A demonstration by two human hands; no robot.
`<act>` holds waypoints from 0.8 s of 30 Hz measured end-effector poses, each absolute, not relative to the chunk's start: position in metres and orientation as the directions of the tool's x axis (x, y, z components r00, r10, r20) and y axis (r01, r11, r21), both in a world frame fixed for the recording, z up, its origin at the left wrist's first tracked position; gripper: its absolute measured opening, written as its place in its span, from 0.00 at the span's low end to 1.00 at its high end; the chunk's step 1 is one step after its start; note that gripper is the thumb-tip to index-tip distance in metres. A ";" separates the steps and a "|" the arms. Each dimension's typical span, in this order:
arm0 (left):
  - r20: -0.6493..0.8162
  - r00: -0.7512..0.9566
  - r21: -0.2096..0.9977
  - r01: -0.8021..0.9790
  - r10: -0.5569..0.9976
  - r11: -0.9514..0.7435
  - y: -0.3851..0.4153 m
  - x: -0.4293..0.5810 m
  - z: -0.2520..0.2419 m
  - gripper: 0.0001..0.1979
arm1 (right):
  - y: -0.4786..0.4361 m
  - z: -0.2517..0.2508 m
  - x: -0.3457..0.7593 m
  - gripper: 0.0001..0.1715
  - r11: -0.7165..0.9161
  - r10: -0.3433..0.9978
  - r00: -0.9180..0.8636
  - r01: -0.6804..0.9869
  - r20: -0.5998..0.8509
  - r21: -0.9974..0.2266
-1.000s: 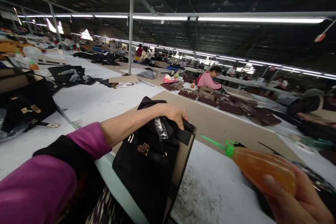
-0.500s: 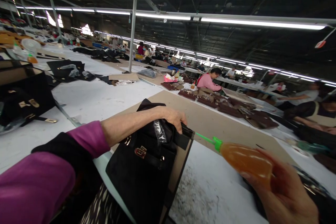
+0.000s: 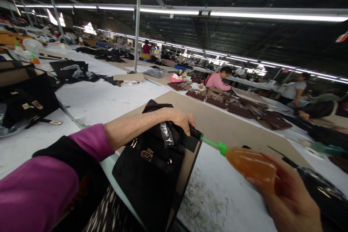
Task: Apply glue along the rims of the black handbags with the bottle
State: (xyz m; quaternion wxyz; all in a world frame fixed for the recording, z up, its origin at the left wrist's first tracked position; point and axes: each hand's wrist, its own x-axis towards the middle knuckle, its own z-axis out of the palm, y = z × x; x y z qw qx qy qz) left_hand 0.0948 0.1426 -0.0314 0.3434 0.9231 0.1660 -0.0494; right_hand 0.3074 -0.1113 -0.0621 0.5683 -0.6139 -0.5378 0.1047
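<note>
A black handbag (image 3: 152, 185) with gold clasps and a plastic-wrapped handle (image 3: 166, 134) lies tilted at the table's near edge. My left hand (image 3: 182, 119) reaches over its top and is closed on the bag's far upper edge, fingertips curled down behind it. My right hand (image 3: 290, 192) is wrapped round a squeeze bottle (image 3: 251, 166) of amber liquid. The bottle's thin green nozzle (image 3: 210, 143) points left, its tip at the bag's upper right corner. Whether the tip touches the edge I cannot tell.
Another black bag (image 3: 27, 98) stands at the left. Brown sheet material (image 3: 217, 119) covers part of the white table (image 3: 108, 98). Several dark brown bag pieces (image 3: 231, 103) lie beyond, near a person in pink (image 3: 217, 81). A metal post (image 3: 137, 29) rises from the table.
The bottle and my right hand have shifted slightly left, bringing the nozzle tip closer to the bag's corner. My left hand keeps its grip on the edge.
</note>
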 end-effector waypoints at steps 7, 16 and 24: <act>-0.224 0.936 0.613 0.353 0.272 -0.707 0.140 0.095 -0.030 0.07 | -0.115 -0.061 0.306 0.33 0.211 0.785 0.390 0.562 0.482 -0.799; -0.229 0.924 0.575 0.383 0.307 -0.723 0.131 0.094 -0.024 0.06 | -0.112 -0.056 0.302 0.33 0.208 0.763 0.381 0.621 0.522 -0.756; -0.213 0.927 0.493 0.374 0.307 -0.786 0.130 0.095 -0.022 0.08 | -0.118 -0.070 0.302 0.32 0.155 0.803 0.412 0.554 0.431 -0.818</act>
